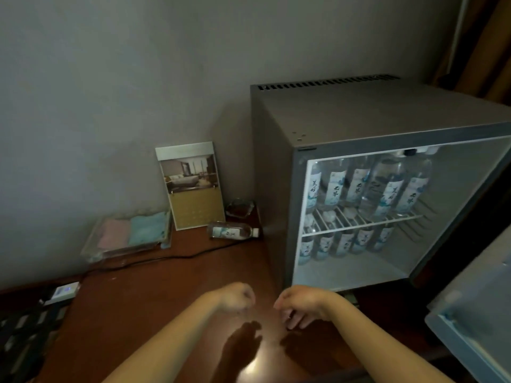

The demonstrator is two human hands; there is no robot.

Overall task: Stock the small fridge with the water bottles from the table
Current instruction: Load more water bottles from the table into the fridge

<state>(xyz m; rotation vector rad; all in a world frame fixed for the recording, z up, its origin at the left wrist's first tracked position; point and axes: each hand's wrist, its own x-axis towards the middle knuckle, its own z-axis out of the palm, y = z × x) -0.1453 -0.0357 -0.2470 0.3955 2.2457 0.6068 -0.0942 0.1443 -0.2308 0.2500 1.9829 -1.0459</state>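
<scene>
A small grey fridge (279, 189) stands on the brown table with its door (470, 308) swung open to the right. Several labelled water bottles stand on its upper wire shelf (367, 223) and several more on the floor below. One water bottle (233, 230) lies on its side on the table, left of the fridge near the wall. My left hand (237, 297) and my right hand (297, 302) hover side by side above the table in front of the fridge. Both hang with loosely curled fingers and hold nothing.
A framed card (192, 186) leans on the wall. A clear tray (124, 239) with folded pink and blue cloths sits to its left, a glass ashtray (239, 208) to its right. A black cable (166, 257) runs across the table (154, 299).
</scene>
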